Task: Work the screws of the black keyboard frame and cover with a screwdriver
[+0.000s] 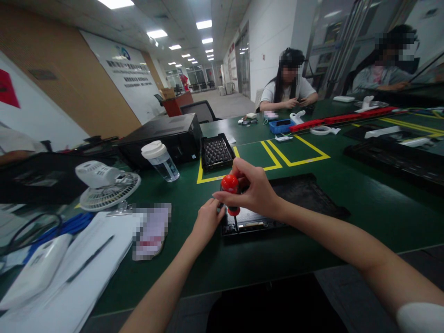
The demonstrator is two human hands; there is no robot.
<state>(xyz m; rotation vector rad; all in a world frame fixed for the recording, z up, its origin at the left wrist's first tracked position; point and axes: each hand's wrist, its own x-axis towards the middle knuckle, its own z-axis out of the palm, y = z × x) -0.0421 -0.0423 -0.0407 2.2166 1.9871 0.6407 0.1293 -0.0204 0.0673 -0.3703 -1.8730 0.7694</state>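
A red and black screwdriver (230, 184) stands upright in my right hand (255, 187), its fingers closed round the handle. The shaft reaches down to the near left corner of a flat black panel (298, 196) on the green table. A metallic strip shows beside the tip, along the panel's near edge. My left hand (209, 216) is at the panel's left edge, beside the screwdriver; its fingertips are partly hidden, so whether they grip anything cannot be made out.
Left on the green table (197, 273) are papers (100, 249), a pen, a phone (152, 231), a white fan (111, 185) and a bottle (161, 162). A black tray (217, 151) and computer case (163, 138) stand behind. Two people sit across.
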